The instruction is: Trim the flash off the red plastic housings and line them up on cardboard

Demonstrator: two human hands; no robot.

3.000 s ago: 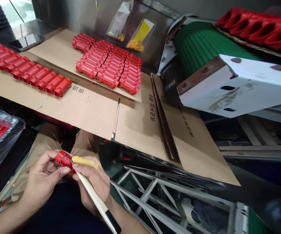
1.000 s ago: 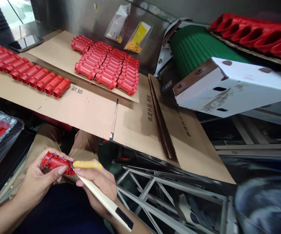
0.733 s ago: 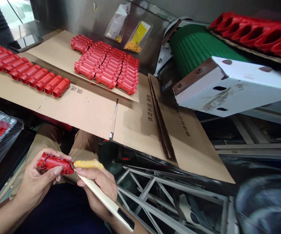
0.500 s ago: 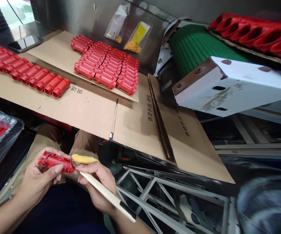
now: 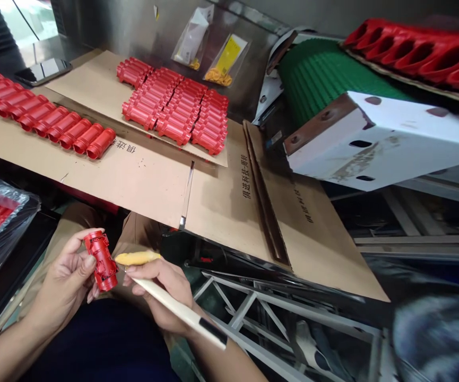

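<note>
My left hand is closed on a red plastic tube with cut-outs and ribs, held nearly upright and slightly tilted above my lap. Just to its right, my right hand grips a slim tool with a cream handle and a black band near its rear end. The tool's working tip is mostly hidden by my fingers, so its kind is unclear. A yellow finger cot covers one finger of that hand and points at the tube. Whether the tip touches the tube, I cannot tell.
On the cardboard-covered table lie a row of red tubes and a block of similar tubes. A phone and bags with yellow pieces lie behind. A green ribbed conveyor stands right; a plastic-lined bin is left.
My left hand has turned the red tube from lying nearly sideways to nearly upright. The tool in my right hand has come slightly away from it.
</note>
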